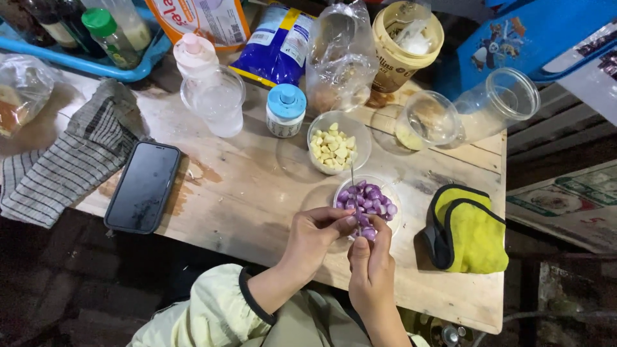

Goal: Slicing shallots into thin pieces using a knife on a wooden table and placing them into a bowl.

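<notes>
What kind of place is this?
Probably an informal food-prep spot, maybe a street stall or home kitchen corner. A worn wooden plank table holds a clear plastic cup of peeled garlic cloves and a clear plastic cup of purple shallots, with sauce bottles in a blue tray.

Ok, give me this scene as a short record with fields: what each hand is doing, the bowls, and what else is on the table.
surface: worn wooden table
left hand: pinches a thin knife blade
right hand: holds a small purple shallot
near bowl: clear plastic bowl of purple shallots
far bowl: clear bowl of peeled pale garlic cloves
left side: black phone, striped grey cloth
right side: yellow fabric pouch
</notes>
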